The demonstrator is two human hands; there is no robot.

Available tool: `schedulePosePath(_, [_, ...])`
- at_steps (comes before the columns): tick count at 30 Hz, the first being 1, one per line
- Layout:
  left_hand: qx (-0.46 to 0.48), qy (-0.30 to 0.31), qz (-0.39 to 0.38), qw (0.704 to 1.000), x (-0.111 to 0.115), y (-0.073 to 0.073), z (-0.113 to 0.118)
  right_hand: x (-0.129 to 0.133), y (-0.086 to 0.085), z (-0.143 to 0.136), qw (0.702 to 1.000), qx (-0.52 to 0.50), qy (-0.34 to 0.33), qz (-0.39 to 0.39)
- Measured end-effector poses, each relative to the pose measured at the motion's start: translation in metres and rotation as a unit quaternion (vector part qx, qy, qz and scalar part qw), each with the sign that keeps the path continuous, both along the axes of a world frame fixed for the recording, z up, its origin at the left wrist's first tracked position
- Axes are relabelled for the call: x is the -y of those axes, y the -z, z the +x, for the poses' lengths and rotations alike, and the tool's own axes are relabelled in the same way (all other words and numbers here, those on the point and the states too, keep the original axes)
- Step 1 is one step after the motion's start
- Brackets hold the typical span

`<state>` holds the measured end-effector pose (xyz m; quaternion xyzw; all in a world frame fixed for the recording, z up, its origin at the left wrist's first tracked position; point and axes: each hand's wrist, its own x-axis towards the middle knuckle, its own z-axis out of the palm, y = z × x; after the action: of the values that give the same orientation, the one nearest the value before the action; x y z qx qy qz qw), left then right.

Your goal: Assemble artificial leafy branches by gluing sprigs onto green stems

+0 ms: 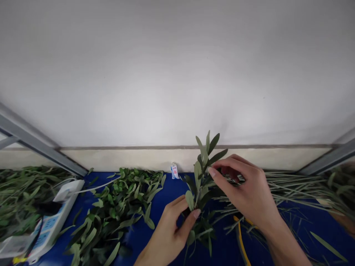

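A pale wall (166,74) fills everything around 12 o'clock, and below it, at 6, there's the blue table (163,195). Over at 7 we've got a loose leaf pile (111,210), with a leaf heap (19,192) further out, between 8 and 9. Thin bare stems (294,184) spread out towards 4.

Now the hands! The right hand (246,184) comes in from 4, thumb and forefinger narrow, right at the upper leaves; whether they pinch one, I can't tell. The left hand (169,229), at 6, holds the lower part of the leafy sprig between thumb and fingers. A white power strip (61,207) lies tilted at 8, beside the heap. The leafy sprig (201,177) itself stands nearly upright at 5, tip towards 12. Yellow handles (240,240) show lower down at 5, under the right forearm's side, and a little labelled tube (175,171) sits at 6, near the wall.
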<state>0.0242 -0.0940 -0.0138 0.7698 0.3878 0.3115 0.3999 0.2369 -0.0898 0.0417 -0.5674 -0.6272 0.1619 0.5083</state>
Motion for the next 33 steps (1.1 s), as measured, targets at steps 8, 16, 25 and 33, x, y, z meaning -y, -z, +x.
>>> schedulePosePath(8, [-0.05,-0.028,0.045,0.997,-0.01,-0.001,-0.009,-0.009,0.018,-0.003,0.982,-0.151,-0.04,-0.11])
schedulePosePath(16, [-0.011,-0.073,-0.014,0.997,-0.01,0.01,-0.009,-0.013,0.034,0.0,0.969,-0.212,-0.055,-0.116])
schedulePosePath(25, [0.073,-0.096,-0.174,0.977,-0.011,0.015,-0.007,-0.005,0.038,-0.002,0.975,-0.197,-0.065,-0.079])
schedulePosePath(33, [0.034,-0.082,-0.041,0.995,-0.011,0.007,0.0,0.002,0.031,-0.001,0.989,-0.137,-0.006,-0.049])
